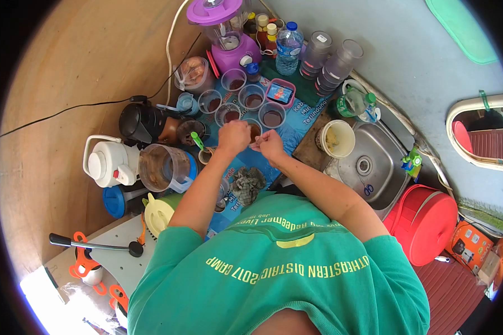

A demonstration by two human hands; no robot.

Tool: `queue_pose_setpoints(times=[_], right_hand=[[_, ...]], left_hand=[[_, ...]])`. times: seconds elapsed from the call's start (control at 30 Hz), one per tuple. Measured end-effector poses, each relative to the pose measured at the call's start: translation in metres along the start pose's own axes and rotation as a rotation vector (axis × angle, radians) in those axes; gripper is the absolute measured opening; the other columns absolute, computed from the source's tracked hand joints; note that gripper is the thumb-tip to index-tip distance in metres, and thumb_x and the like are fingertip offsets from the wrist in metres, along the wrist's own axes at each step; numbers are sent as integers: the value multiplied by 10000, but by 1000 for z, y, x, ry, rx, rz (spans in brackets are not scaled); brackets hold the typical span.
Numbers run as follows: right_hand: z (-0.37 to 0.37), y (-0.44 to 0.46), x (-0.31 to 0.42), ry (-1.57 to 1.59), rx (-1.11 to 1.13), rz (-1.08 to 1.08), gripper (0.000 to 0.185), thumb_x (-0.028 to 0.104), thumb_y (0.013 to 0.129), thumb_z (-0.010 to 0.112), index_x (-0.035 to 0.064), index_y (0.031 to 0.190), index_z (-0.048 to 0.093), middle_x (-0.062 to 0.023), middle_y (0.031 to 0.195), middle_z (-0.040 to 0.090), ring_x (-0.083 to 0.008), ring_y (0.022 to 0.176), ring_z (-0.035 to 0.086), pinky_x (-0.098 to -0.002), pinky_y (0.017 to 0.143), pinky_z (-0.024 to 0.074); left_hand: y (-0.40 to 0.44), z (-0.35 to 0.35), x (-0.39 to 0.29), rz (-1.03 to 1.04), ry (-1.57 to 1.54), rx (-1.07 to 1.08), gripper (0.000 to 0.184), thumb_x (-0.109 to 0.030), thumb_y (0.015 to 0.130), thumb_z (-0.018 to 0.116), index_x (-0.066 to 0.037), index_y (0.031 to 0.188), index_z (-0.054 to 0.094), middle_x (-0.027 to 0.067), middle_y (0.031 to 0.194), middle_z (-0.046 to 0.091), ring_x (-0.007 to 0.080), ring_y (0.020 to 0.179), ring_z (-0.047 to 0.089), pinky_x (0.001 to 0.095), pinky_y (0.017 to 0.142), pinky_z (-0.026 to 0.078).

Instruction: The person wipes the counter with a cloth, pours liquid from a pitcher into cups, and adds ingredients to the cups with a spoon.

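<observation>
Several clear plastic cups with dark reddish-brown liquid stand grouped on a blue printed sheet. My left hand is closed, fingers curled down at the near side of a cup; what it holds, if anything, is hidden. Just to its right, my right hand has its fingertips pinched together beside the nearest cup, and whatever lies between them is too small to make out. Beyond the hands is a pink-rimmed container with a blue packet inside. A crumpled grey cloth lies nearer my body.
A purple blender, a water bottle and stacked cups stand at the back. On the right are a white tub, a metal sink and a red bucket. A clear container and white kettle are left.
</observation>
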State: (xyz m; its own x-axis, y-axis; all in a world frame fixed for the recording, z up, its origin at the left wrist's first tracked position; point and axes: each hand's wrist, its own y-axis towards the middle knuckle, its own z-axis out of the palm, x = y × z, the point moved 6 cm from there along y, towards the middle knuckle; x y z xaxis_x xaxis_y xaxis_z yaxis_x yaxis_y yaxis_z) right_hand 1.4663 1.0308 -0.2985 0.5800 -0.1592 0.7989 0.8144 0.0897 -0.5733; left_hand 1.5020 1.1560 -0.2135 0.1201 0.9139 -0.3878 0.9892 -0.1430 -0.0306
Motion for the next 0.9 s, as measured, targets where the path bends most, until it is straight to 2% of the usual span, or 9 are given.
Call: queue_pose_setpoints(times=[0.1,0.2,0.33,0.43,0.5,0.6,0.7,0.83,0.9], right_hand=[[-1,-3,3,-23,-5,-6,159,42,972,573,-13,981,424,-131,886,580,-241,797,703,-341,689,618],[-1,-3,4,-38,-11,-12,159,45,974,571,-14,981,424,-133,883,578,-242,800,703,-341,691,618],[-2,-2,1,-23,-26,-6,159,47,975,570,-16,979,423,-135,885,579,-241,800,703,-342,690,618],[0,-2,3,-38,-5,-33,158,46,976,567,-16,976,422,-138,885,584,-240,802,703,-341,690,618],[-2,-3,4,-53,-15,-27,156,44,976,565,-16,976,421,-139,880,592,-238,798,703,-339,681,618],[-2,-3,3,-32,-19,-24,155,44,975,566,-13,974,422,-137,864,595,-234,785,702,-336,668,616],[-2,-1,1,-10,-23,-27,152,43,973,570,-9,965,427,-134,852,595,-229,770,702,-332,656,614],[-2,-1,1,-17,-22,-33,149,41,971,574,-6,956,433,-132,845,596,-225,763,703,-328,651,614],[-2,-3,2,-19,-37,-40,148,38,968,577,-6,952,437,-131,844,596,-222,758,701,-328,646,613]], left_hand=[[-1,3,1,14,116,112,258,-250,880,561,-33,817,687,193,879,686,413,816,662,524,727,525],[-2,-2,0,-61,1,41,257,-239,881,554,-31,814,688,191,871,686,404,814,665,517,726,528],[-1,6,2,8,122,118,265,-252,887,561,-29,821,690,192,866,684,405,816,661,513,726,528],[0,3,4,-10,16,27,206,-187,825,583,-22,817,706,180,888,700,404,810,676,516,708,541],[0,7,4,24,121,125,229,-213,868,573,-27,842,704,175,903,701,404,833,672,517,727,537],[-2,0,2,-59,-17,39,266,-243,897,553,-29,824,694,199,889,688,407,823,660,518,734,525],[-1,4,2,-3,107,131,269,-253,898,561,-29,843,700,196,901,691,403,836,662,518,743,522],[-1,1,1,-46,-7,60,262,-243,896,563,-28,835,699,199,893,690,400,847,664,519,751,523],[0,3,-1,1,141,123,262,-251,893,572,-31,840,704,198,891,693,398,848,665,514,754,523]])
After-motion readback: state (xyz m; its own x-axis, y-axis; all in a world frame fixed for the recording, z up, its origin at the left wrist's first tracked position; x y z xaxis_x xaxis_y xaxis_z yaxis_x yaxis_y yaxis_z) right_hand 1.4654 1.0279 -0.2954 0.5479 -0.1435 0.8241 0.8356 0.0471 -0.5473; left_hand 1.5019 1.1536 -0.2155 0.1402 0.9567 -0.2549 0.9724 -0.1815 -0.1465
